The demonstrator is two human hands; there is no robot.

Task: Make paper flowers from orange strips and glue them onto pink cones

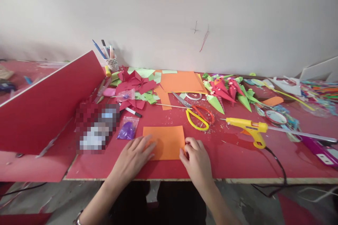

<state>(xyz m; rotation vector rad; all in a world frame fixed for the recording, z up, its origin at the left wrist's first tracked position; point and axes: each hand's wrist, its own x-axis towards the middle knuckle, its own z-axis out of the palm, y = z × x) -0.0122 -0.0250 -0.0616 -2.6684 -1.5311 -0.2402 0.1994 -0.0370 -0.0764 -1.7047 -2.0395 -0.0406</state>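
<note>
L hand (136, 151) lies loose, fingers spread, gripping nothing, over the L part of an orange sheet (167, 140), btm ctr of frame; R hand (196, 153) has fingers curled at its R edge, thumb on the paper, but can't tell if the edge is actually pinched. Sheet's flat on the red tabletop (232, 167), no crease or cut showing, so prob. early days for this pc; any folding/cutting/gluing on it looks not yet done. Just beyond, ctr: scissors (200, 117), lying loose; R of ctr, yellow glue gun (246, 126), also unheld. L of the sheet, a bag w/ purple stuff (127, 130). Farther up, mid-frame, more orange sheets (182, 81), apparently unworked; red/green scraps (136, 85) upper L of ctr show cutting's been done; red & green paper cones (224, 89), upper R of ctr, look more or less made up.
</note>
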